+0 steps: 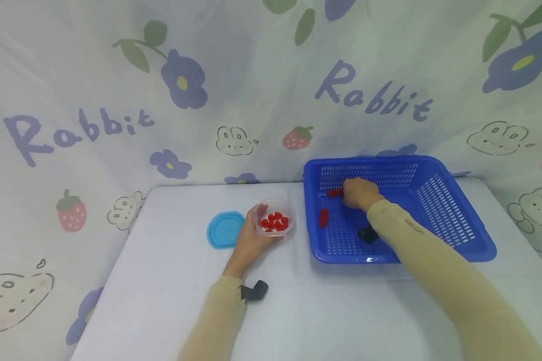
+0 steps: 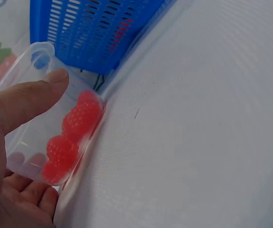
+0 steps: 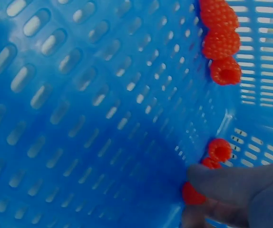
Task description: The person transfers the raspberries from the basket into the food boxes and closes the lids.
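My left hand [image 1: 252,234] grips a clear plastic tub [image 1: 274,204] on the table, thumb along its wall and fingers round the other side. Several red raspberries [image 2: 82,118] lie at the bottom of the tub. Inside the blue basket [image 1: 442,173], my right hand [image 1: 360,193] is near the far left corner. There its thumb and fingers pinch a raspberry [image 3: 192,194], partly covered by the thumb. Two more raspberries [image 3: 219,150] sit close beyond the fingertips. Another row of raspberries [image 1: 323,218] lies along the basket's left side.
A light blue lid [image 1: 226,229] lies on the white table [image 1: 171,281], left of the tub. The basket stands right of the tub, its rim raised above the table. Behind the table hangs a printed cloth [image 1: 253,75]. Each wrist wears a small black camera [image 1: 255,291].
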`<state>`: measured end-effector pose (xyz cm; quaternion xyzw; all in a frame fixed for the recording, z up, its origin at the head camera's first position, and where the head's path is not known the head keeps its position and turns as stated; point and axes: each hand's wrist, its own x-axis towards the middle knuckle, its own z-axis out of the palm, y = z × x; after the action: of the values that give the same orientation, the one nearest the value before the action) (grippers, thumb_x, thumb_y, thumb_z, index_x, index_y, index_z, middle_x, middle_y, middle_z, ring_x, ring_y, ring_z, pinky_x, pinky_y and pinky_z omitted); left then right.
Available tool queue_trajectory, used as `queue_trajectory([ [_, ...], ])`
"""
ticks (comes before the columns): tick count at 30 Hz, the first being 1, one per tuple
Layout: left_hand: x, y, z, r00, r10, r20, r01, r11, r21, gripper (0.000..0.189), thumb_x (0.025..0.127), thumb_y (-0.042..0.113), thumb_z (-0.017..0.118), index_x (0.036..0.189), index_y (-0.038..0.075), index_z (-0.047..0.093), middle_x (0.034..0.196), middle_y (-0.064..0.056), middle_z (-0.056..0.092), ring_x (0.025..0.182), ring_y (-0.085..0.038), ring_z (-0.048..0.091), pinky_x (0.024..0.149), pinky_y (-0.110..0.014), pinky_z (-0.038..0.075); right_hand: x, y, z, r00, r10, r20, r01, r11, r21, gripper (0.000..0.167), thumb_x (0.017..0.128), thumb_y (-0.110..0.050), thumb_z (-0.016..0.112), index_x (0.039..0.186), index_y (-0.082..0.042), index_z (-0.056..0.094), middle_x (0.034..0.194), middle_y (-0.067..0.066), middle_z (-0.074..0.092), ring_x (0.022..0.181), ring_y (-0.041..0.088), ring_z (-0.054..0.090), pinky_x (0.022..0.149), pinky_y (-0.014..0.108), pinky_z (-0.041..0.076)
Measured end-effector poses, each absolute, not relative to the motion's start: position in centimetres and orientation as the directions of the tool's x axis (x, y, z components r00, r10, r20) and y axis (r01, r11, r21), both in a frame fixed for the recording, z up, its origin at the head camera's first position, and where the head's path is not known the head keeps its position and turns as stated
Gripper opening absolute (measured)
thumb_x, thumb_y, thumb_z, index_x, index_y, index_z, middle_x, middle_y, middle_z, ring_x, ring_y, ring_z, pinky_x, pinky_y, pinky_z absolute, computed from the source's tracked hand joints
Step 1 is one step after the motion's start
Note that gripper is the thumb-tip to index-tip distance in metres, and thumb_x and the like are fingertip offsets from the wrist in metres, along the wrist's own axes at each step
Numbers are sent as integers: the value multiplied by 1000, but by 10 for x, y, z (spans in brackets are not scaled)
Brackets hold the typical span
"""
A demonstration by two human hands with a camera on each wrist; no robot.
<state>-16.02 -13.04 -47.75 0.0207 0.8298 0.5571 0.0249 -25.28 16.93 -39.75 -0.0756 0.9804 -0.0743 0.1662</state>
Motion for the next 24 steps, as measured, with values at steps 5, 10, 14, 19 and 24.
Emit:
queue_trajectory([
  [5,-159,-132,-479,-997,67,-23,4,373,928,94,78,26,88,154,22,33,151,6,46,142,-21,39,111,-50,41,-254,169,-401,-934,-170,-316,-124,979,-160,16,90,-8,58,101,2,64,94,18,66,75,28,57,69,50,56],
  [10,-159,-132,-478,-997,71,-19,9,378,926,95,78,26,88,154,23,32,152,6,45,143,-21,38,110,-50,42,-255,168,-402,-944,-147,-296,-102,982,-161,15,89,-8,59,99,1,64,94,18,67,75,28,58,68,52,56],
  [14,-159,-132,-477,-998,61,-20,5,379,925,94,78,24,88,154,23,32,152,6,45,142,-21,38,110,-50,42,-257,166,-404,-949,-145,-281,-102,981,-162,15,88,-7,58,99,2,65,94,19,68,74,28,60,66,53,56],
  [19,-159,-132,-476,-998,55,-22,1,385,923,93,78,24,88,154,23,33,151,6,46,142,-20,38,110,-49,42,-258,164,-407,-953,-141,-267,-101,983,-155,15,88,-6,58,97,1,67,95,20,70,76,30,64,67,54,56],
  [24,-160,-131,-477,-998,56,-27,-2,399,917,94,78,25,88,154,23,33,151,7,46,142,-20,38,110,-49,42,-258,165,-409,-956,-141,-256,-104,983,-154,14,88,-8,58,95,2,65,94,21,69,78,31,64,69,55,57],
])
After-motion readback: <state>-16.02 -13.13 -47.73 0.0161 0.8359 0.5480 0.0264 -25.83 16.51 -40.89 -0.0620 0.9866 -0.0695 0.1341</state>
